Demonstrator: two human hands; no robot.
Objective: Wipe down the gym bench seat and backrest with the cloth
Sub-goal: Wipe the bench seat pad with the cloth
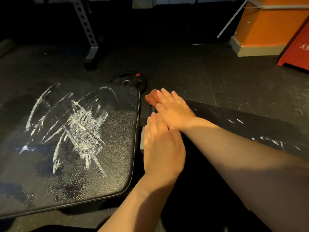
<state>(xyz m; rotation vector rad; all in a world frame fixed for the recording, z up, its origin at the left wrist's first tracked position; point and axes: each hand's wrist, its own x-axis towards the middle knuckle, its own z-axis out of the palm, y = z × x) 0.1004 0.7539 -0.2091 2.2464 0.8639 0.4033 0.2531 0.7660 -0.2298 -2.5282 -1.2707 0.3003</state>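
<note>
A black padded bench fills the lower view in two pads. The left pad [103,148] carries heavy white chalk smears. The right pad [250,121] has a few small white marks. A reddish-brown cloth [151,97] lies at the near end of the right pad, by the gap between the pads. My right hand [173,109] presses flat on the cloth with straight fingers. My left hand [162,146] lies flat on the bench beside it, fingers straight, its fingertips touching my right wrist. Most of the cloth is hidden under my right hand.
A black weight plate [132,81] lies on the dark rubber floor just beyond the left pad. A grey perforated rack upright [87,29] stands at the back left. An orange wall [274,20] and a red box [297,47] are at the back right.
</note>
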